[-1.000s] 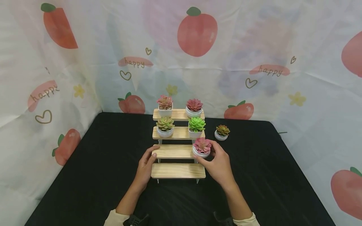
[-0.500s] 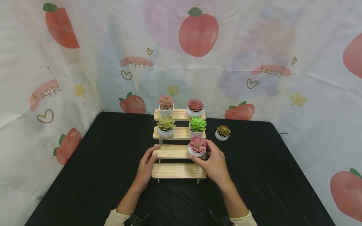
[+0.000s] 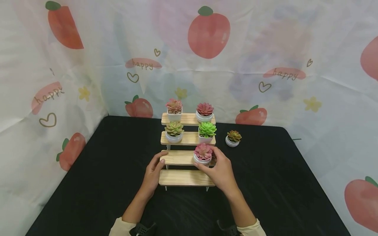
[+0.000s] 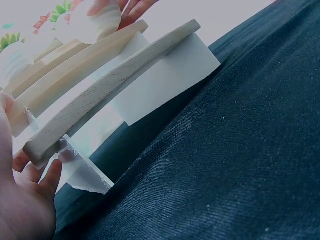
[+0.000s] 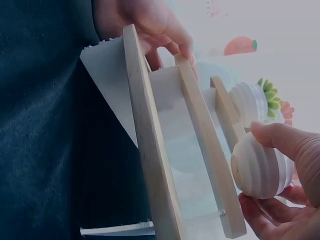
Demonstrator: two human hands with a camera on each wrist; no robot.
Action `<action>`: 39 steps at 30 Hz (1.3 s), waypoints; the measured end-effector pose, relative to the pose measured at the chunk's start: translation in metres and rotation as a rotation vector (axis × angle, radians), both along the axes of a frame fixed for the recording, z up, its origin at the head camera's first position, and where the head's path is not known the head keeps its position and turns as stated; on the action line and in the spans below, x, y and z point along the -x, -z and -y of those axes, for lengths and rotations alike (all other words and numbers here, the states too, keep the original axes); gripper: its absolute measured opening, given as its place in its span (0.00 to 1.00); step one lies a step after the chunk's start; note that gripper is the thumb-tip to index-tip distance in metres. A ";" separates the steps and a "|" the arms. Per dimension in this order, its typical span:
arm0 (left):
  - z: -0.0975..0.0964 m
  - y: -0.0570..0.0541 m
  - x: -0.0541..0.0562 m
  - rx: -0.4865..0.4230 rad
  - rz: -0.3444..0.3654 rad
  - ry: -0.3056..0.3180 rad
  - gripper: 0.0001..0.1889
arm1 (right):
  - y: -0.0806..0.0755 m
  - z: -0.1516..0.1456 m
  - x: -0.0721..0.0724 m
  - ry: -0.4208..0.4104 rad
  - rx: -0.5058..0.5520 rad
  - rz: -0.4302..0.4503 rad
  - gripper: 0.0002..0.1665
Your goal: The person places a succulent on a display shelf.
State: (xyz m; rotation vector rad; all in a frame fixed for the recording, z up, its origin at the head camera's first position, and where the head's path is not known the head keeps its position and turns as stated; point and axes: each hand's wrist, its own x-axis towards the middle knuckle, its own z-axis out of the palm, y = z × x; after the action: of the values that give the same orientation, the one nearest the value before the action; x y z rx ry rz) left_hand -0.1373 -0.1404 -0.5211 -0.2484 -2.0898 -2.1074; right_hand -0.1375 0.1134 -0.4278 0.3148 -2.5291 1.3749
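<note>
A wooden four-tier plant stand [image 3: 186, 177] with white side supports stands on the black cloth. My left hand [image 3: 153, 173] grips the left end of its second tier from the front, thumb toward the front edge. Over that tier's right part, my right hand [image 3: 220, 170] holds a pink potted succulent [image 3: 203, 152] by its round white ribbed pot [image 5: 260, 167]. The pot's underside shows in the right wrist view, close to the wooden board. Left wrist view: the left fingers [image 4: 50, 180] lie by the lowest board's end.
On the upper tiers sit a pale pink succulent [image 3: 174, 109], a dark pink one [image 3: 204, 112], a yellowish-green one [image 3: 174, 131] and a bright green one [image 3: 207, 131]. A brownish succulent [image 3: 233, 138] stands on the black tablecloth [image 3: 274, 170] to the right. A fruit-print curtain [image 3: 206, 82] hangs behind.
The right hand has carried the pink succulent leftward, from the right end of the second-lowest tier farther in over the board. The left hand keeps its grip on the stand.
</note>
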 end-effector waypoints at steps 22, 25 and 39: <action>-0.001 0.001 0.000 -0.007 -0.008 -0.005 0.16 | -0.007 0.036 -0.002 -0.103 -0.019 -0.004 0.39; -0.002 0.001 0.000 -0.008 -0.001 0.001 0.17 | -0.007 0.040 -0.002 -0.115 -0.005 0.006 0.39; 0.000 -0.001 0.000 -0.014 0.007 0.009 0.17 | -0.004 0.057 0.000 -0.166 0.007 0.009 0.42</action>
State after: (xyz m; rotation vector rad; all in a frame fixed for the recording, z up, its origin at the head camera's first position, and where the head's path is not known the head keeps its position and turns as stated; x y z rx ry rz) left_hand -0.1374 -0.1405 -0.5202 -0.2488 -2.0807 -2.1306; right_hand -0.1376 0.0563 -0.4238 0.5293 -2.5543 1.4468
